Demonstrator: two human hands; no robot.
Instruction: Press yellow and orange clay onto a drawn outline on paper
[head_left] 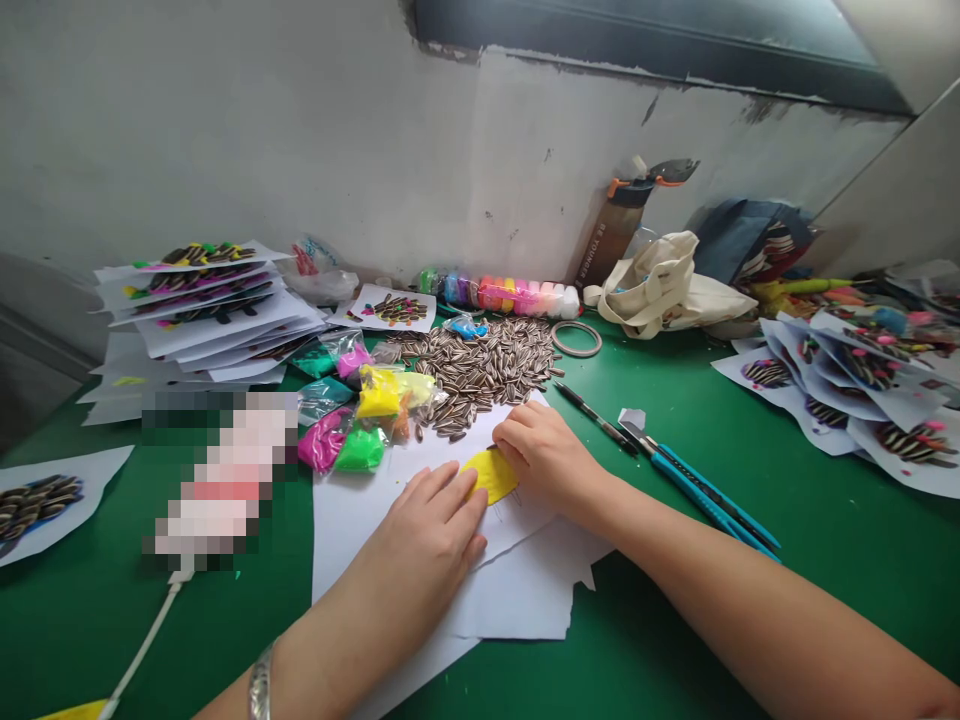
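Note:
A flat yellow oval of modelling clay lies on a white sheet of paper, with a few thin drawn lines below it. My left hand rests on the paper, fingers stretched out, their tips at the clay's left edge. At the clay's upper right, my right hand has its fingers pinched together, with a small dark sunflower seed at the tips. Just beyond the hands spreads a heap of striped sunflower seeds. Small bags of coloured clay, including a yellow bag and a green bag, sit left of the heap.
Stacks of seed-decorated sheets stand at left and right. A black pen and a blue utility knife lie right of the paper. Behind are a tape roll, a bottle and a cloth bag.

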